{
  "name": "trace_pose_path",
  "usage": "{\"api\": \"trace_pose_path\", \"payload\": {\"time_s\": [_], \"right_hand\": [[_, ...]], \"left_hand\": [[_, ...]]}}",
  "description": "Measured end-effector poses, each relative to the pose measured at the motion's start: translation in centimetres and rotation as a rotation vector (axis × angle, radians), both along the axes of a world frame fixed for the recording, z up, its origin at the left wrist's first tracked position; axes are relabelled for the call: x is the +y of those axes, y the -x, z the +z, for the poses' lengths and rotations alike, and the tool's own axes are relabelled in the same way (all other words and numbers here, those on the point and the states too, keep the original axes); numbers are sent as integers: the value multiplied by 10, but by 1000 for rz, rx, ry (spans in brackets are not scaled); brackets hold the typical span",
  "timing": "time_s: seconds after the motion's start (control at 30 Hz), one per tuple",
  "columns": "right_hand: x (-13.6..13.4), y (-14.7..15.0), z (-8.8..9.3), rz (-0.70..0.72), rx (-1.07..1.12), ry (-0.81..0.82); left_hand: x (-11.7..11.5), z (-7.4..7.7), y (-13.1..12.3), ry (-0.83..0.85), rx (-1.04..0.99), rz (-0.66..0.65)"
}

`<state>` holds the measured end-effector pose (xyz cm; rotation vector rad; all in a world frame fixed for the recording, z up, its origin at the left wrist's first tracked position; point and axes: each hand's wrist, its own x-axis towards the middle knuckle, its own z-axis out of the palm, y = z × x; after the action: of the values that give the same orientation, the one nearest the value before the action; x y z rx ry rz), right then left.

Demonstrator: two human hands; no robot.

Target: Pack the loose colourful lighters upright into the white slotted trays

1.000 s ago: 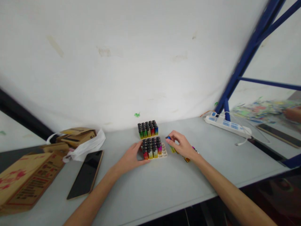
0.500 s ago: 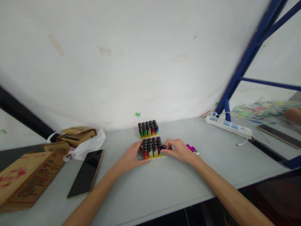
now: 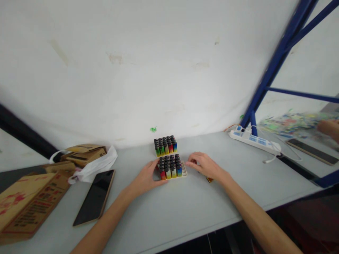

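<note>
Cigarette lighters (image 3: 170,166) with black tops stand upright in rows in a pale tray (image 3: 184,173), whose right-hand column shows bare slots. My left hand (image 3: 147,177) grips the tray's left side, thumb along the front and fingers behind. Just right of the tray is my right hand (image 3: 202,165), its fingers curled with the tips close to the bare slots. Whatever those fingers hold is hidden. Beneath the right palm, a small gold piece (image 3: 209,179) pokes out; I cannot tell whether it is held or lying on the table.
A second block of lighters (image 3: 165,145) stands behind. To the left are a phone (image 3: 94,197), cardboard boxes (image 3: 34,201) and a white plastic bag (image 3: 102,164). A power strip (image 3: 254,141) lies at right, beyond it a blue frame (image 3: 272,70) and another person's hand (image 3: 329,128).
My right hand has drawn back from the front-right lighter, which now stands in the tray. The purple piece beside that hand no longer shows; a gold one does. My left hand stays put.
</note>
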<state>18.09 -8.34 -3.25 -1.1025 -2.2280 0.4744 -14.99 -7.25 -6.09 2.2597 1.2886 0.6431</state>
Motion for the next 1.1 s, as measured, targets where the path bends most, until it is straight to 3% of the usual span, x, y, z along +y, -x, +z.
{"api": "trace_pose_path", "payload": {"time_s": [0.1,0.2,0.4,0.93,1.1], "right_hand": [[5,-22,1,-89,-28,-88],[7,-33,-11,-165,-152,-90],[9,-11,-37,-188,-438,19],[57,24,-45,-163,-376,-54],[62,20,-40,-143,-105,-50]], "left_hand": [[0,0,0,-10,-11,-6],[0,-1,0,-18,-23,-9],[1,-2,0,-13,-1,4],[0,-1,1,-5,-16,-5],[-1,-1,1,-7,-24,-4]]}}
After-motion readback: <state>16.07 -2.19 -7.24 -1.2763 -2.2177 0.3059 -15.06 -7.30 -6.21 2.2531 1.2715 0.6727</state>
